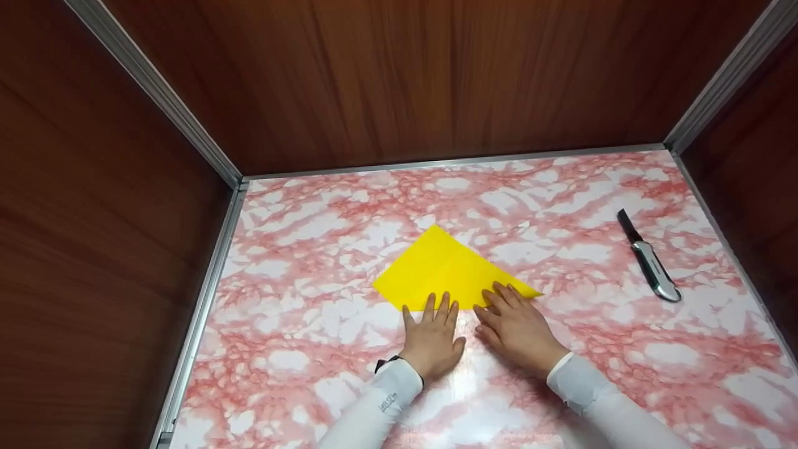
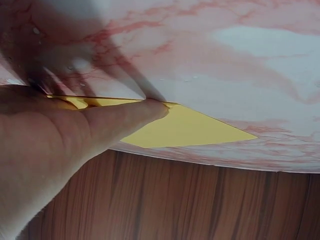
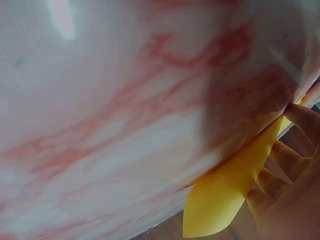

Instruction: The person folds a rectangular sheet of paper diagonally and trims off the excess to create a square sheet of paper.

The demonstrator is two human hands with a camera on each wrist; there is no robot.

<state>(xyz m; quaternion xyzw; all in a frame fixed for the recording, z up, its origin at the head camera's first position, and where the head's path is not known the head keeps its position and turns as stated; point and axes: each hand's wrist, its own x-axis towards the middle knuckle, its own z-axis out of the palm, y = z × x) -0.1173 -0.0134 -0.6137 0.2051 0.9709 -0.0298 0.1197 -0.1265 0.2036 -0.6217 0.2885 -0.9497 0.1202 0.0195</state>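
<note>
A folded sheet of yellow paper lies on the table, its peak pointing away and its folded edge towards me. My left hand rests at the near edge with spread, straight fingers, the fingertips touching the paper. In the left wrist view one finger of the left hand lies along the yellow paper. My right hand presses its fingers on the right part of the sheet. Seen from the right wrist, the yellow paper's end curves up beside the fingers of the right hand.
A utility knife with its blade out lies at the right of the red-and-white marbled table. Brown wood-grain panels with metal edging stand at the back and on both sides.
</note>
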